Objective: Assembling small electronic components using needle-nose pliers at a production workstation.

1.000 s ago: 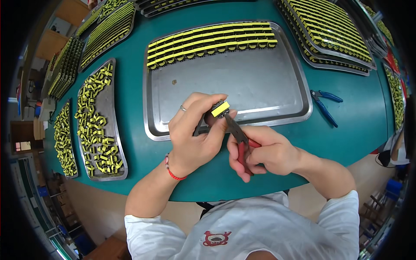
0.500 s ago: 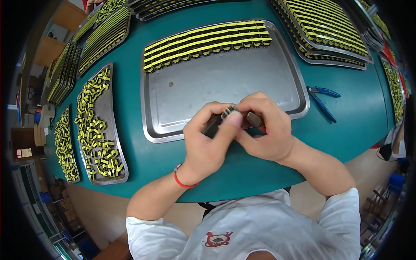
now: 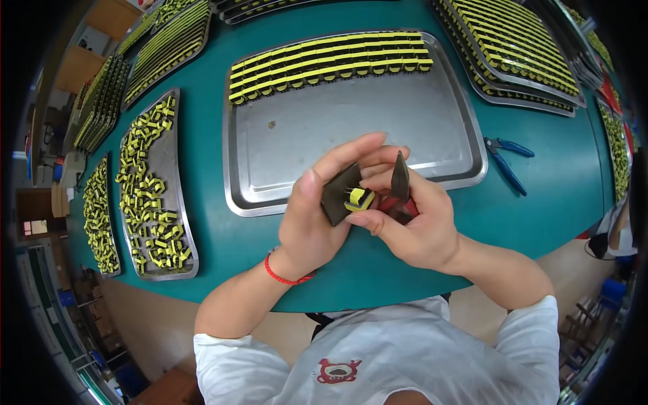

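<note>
My left hand (image 3: pixel 304 212) holds a dark, flat square plate (image 3: pixel 335 199) against its palm and fingers, the thumb pointing up. Close beside the plate, the thumb and fingertips of my right hand (image 3: pixel 428 219) pinch a small yellow-and-black transformer (image 3: pixel 360 199). Thin metal pins stick out of it toward the plate. Tucked in the same right hand are pliers (image 3: pixel 400 179) with dark pointed jaws facing up and red on the grips; the palm hides part of them. Both hands are over the near edge of a metal tray (image 3: pixel 304 155).
Rows of transformers (image 3: pixel 331 61) fill the tray's far side. Blue-handled cutters (image 3: pixel 507 165) lie to its right. On the left, a tray (image 3: pixel 187 229) carries loose transformers, with another loose heap (image 3: pixel 101 223) beyond. Stacked full trays (image 3: pixel 516 47) stand at the far right on the green table (image 3: pixel 547 148).
My hands have loosened and moved slightly apart. My left thumb has come off the transformer, which now sits lower with its yellow side showing. The plate and plier jaws have come into plain sight.
</note>
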Demonstrator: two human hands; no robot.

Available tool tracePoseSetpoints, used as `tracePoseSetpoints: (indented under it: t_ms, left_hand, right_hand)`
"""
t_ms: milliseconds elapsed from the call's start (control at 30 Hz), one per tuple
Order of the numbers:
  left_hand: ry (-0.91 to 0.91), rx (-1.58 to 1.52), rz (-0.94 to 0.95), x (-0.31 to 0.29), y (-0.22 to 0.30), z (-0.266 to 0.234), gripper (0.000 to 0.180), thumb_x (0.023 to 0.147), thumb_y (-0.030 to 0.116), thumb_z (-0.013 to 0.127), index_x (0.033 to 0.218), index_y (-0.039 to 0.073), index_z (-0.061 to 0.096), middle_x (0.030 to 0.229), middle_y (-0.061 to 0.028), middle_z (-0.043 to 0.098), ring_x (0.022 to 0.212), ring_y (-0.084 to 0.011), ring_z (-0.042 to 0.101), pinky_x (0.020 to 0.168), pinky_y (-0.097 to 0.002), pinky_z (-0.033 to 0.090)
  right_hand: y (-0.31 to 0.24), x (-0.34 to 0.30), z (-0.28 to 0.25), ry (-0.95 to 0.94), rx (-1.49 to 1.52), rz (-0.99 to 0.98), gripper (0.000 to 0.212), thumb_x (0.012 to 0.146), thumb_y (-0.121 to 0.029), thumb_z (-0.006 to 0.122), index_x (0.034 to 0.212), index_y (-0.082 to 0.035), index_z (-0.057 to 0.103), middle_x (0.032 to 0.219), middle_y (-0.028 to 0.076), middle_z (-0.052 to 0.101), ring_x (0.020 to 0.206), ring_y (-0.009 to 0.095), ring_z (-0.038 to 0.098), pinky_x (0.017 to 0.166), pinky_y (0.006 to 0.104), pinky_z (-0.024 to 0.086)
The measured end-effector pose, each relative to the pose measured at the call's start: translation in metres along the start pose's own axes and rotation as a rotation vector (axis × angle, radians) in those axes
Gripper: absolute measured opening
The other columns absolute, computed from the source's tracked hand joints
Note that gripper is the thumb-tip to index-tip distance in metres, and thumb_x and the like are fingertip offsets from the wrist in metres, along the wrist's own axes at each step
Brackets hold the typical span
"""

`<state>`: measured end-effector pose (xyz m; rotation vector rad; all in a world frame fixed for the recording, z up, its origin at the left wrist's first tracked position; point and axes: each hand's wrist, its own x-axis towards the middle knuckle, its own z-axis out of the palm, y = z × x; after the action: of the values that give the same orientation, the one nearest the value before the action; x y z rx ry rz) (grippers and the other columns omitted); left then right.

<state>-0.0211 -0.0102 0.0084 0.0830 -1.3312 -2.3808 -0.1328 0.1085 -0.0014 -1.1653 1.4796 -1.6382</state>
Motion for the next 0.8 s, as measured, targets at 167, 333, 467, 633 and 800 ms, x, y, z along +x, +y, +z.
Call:
tracePoseSetpoints:
  t_ms: [167, 333, 467, 633, 800]
  left_hand:
    - [0.026, 0.038, -0.023, -0.001, -0.001, 0.001, 0.081, 0.1, 0.061, 0.03, 0.143, -0.007, 0.038, 0.134, -0.0244, 0.053, 0.132, -0.0356, 0.048, 0.107, -0.0454, 0.043]
    - [0.001, 0.142, -0.019, -0.002, -0.005, -0.003, 0.087, 0.098, 0.067, 0.02, 0.146, -0.004, 0.035, 0.138, -0.0276, 0.051, 0.116, -0.0307, 0.059, 0.101, -0.0434, 0.047]
    - [-0.003, 0.177, -0.031, -0.001, -0.005, -0.003, 0.086, 0.098, 0.067, 0.02, 0.146, -0.003, 0.035, 0.137, -0.0271, 0.051, 0.116, -0.0304, 0.059, 0.101, -0.0432, 0.047]
    - [0.033, 0.221, -0.083, 0.0, -0.004, -0.001, 0.078, 0.1, 0.06, 0.026, 0.145, -0.003, 0.036, 0.137, -0.0265, 0.051, 0.116, -0.0301, 0.058, 0.099, -0.0425, 0.047]
    - [0.207, -0.01, -0.23, 0.005, 0.002, 0.01, 0.061, 0.1, 0.038, 0.042, 0.145, -0.004, 0.035, 0.133, -0.0262, 0.054, 0.115, -0.03, 0.058, 0.099, -0.0418, 0.046]
  right_hand:
    - [-0.001, 0.0, -0.002, -0.012, -0.089, -0.06, 0.029, 0.084, -0.012, 0.077, 0.105, 0.002, 0.062, 0.082, 0.009, 0.068, 0.069, 0.016, 0.065, 0.062, 0.0287, 0.051]
    - [-0.004, -0.001, -0.004, -0.051, -0.082, -0.027, 0.033, 0.083, -0.009, 0.079, 0.106, 0.005, 0.061, 0.088, 0.007, 0.066, 0.075, 0.01, 0.061, 0.067, 0.0245, 0.05]
    - [-0.002, -0.002, -0.003, -0.056, -0.043, 0.026, 0.033, 0.083, -0.007, 0.078, 0.108, 0.005, 0.06, 0.09, 0.008, 0.066, 0.077, 0.011, 0.062, 0.068, 0.0248, 0.051]
    - [-0.004, 0.0, -0.005, -0.095, -0.195, -0.012, 0.034, 0.084, -0.006, 0.077, 0.111, 0.004, 0.059, 0.095, 0.008, 0.067, 0.08, 0.011, 0.064, 0.07, 0.0253, 0.052]
    - [-0.004, 0.006, -0.004, -0.075, -0.007, 0.118, 0.038, 0.085, -0.007, 0.076, 0.116, 0.004, 0.057, 0.096, 0.008, 0.065, 0.075, 0.011, 0.063, 0.066, 0.0245, 0.052]
